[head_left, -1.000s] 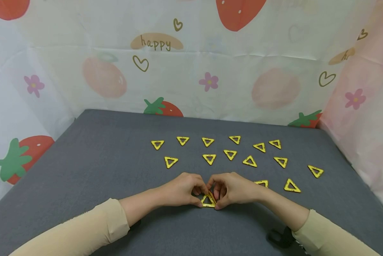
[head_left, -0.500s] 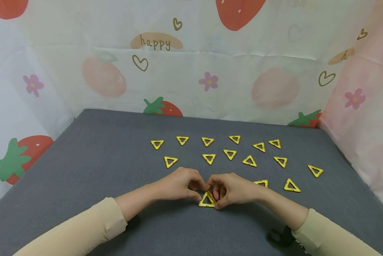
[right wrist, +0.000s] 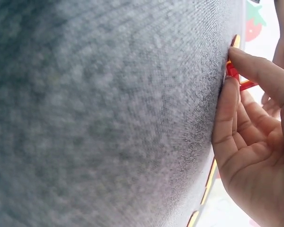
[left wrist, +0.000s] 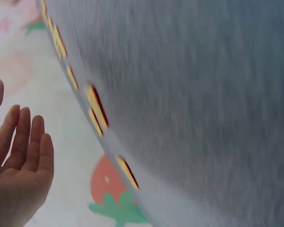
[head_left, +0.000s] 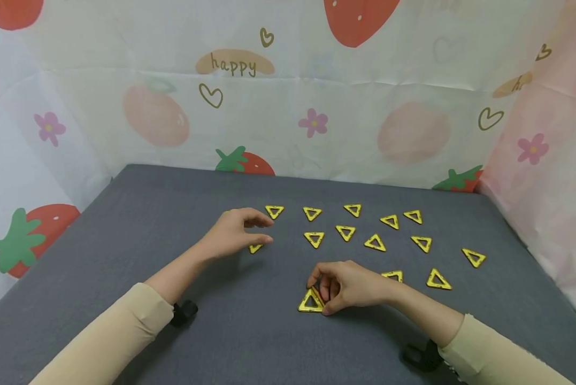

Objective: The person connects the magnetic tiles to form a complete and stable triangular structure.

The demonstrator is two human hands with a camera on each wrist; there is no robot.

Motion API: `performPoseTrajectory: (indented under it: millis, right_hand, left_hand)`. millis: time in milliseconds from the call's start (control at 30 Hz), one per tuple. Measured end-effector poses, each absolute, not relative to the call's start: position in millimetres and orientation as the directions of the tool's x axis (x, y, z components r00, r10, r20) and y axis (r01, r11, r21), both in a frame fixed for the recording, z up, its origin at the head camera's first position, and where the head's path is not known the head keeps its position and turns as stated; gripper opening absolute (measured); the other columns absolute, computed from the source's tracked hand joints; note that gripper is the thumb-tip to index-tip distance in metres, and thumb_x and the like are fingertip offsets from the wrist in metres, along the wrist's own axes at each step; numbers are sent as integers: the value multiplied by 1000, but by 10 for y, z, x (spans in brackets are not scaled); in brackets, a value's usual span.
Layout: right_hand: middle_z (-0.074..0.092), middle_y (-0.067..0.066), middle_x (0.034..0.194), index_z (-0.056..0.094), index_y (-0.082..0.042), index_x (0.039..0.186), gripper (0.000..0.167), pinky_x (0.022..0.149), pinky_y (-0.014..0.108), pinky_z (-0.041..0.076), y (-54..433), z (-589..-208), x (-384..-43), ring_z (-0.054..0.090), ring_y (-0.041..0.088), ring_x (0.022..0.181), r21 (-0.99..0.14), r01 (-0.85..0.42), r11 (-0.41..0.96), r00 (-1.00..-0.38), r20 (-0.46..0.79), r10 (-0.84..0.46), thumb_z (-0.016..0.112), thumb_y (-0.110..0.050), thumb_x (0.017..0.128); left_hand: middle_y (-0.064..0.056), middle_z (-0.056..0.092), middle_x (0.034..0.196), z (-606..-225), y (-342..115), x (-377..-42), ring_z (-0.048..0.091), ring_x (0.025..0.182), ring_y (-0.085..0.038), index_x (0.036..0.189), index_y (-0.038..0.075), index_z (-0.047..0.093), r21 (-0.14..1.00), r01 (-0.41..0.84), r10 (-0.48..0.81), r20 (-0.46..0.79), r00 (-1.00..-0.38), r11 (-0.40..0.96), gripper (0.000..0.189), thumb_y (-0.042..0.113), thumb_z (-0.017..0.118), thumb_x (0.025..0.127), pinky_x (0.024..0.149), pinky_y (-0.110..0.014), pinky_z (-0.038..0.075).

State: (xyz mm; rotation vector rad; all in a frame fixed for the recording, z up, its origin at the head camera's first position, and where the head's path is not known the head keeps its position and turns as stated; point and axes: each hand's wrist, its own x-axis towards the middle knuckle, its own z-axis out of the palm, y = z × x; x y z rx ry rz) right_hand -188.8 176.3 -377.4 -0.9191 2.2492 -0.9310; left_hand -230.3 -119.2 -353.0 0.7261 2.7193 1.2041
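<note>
Yellow triangle [head_left: 309, 309] at the near middle of the desk [head_left: 100, 251], tip away from the viewer, well apart from the others. Held along its right side by the right hand [head_left: 347, 283], thumb at the near corner, another fingertip close to the far tip, remaining fingers curled in behind. Pinched at both ends of one side, presumably for steadiness against slipping or tipping. Red edge [head_left: 319, 293] along the gripped side, perhaps from a second piece stood against the first; too hidden by the fingers to tell.

Left hand [head_left: 237, 230] farther out and to the left, above the desk, fingers released, thumb well parted from the rest, nothing grasped; spread likely suited to fitting round a small flat piece. Partly covered triangle [head_left: 254, 249] beneath the thumb; far-row triangle [head_left: 274, 207] just by the fingertips.

Scattered triangles [head_left: 438, 286] beyond and to the right, low and flat, none stacked, seemingly spaced for easy picking one at a time. Printed cloth [head_left: 268, 117] behind and at both sides, probably hung as a screen.
</note>
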Motion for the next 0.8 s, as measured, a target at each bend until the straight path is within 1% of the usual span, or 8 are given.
performPoseTrajectory:
  millis: [133,233,400,633,800]
  right_hand:
    - [65,2,86,62,-16,115,40,63,21,52,1772,-3770,-1875,60,5,67,-759,-385,526,-624,-205,-754,81,-16,81]
    - [65,2,87,62,-16,116,40,63,21,52,1779,-3770,-1870,60,5,67,-760,-388,521,-624,-199,-756,81,-16,81]
    - [65,2,87,62,-16,116,40,64,21,52,1782,-3776,-1865,60,5,68,-758,-389,523,-626,-199,-754,81,-16,81]
    - [65,1,87,62,-17,117,40,64,21,52,1779,-3778,-1868,60,6,68,-756,-390,526,-627,-200,-753,81,-17,81]
    - [65,2,87,62,-17,117,40,64,21,52,1781,-3781,-1872,61,6,68,-757,-393,522,-625,-196,-755,81,-17,82]
  left_hand:
    - [-10,66,130,-3494,-1354,-2389,59,127,-29,127,11,65,757,311,381,89,-920,574,41,27,73,90,109,-50,45]
    - [-13,65,132,-3519,-1445,-2441,58,127,-32,129,9,64,765,291,360,83,-929,574,43,28,71,91,107,-50,46]
    - [-17,64,133,-3616,-1528,-2497,60,121,-33,132,7,62,735,276,358,48,-933,620,47,29,71,91,101,-47,50]
    - [-16,64,132,-3756,-1565,-2520,62,112,-29,130,6,62,698,245,370,-31,-928,673,49,29,74,88,87,-39,53]
    - [-16,65,127,-3832,-1523,-2520,62,108,-26,128,5,64,653,270,406,-64,-911,707,49,28,77,86,88,-38,52]
